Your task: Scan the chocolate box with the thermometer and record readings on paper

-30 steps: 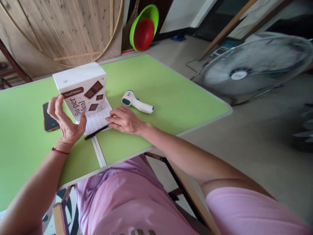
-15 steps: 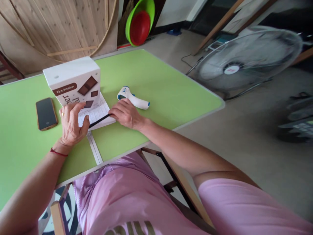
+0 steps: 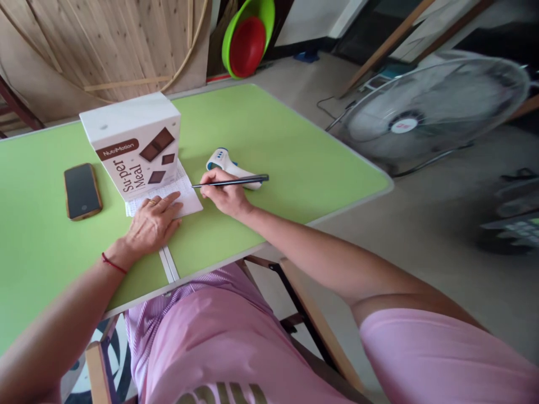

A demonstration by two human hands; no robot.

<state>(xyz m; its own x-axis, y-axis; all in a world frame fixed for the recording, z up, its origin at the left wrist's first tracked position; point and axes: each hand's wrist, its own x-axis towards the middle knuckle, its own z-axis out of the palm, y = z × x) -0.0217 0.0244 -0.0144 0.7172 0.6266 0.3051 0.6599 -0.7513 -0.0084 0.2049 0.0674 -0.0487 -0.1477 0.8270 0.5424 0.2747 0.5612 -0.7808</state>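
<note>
My right hand (image 3: 225, 193) grips a black pen (image 3: 242, 180), its tip pointing left near the right edge of a sheet of paper (image 3: 190, 203) covered in small writing. Fingers outstretched, my left hand (image 3: 154, 224) lies flat on the paper's lower part. Behind that hand, a white NutriMotion box (image 3: 138, 151) stands upright and hides the back of the paper. A white and blue infrared thermometer (image 3: 221, 160) lies just beyond my right hand, which partly covers it along with the pen.
A smartphone (image 3: 83, 192) in a brown case lies left of the box on the green folding table (image 3: 278, 146). To the right, a large fan (image 3: 433, 106) stands on the floor. Green and red basins (image 3: 248, 46) lean behind the table.
The pen has left my left hand's side and now sits in my right hand in a writing hold. My left hand has moved right and flattened onto the paper.
</note>
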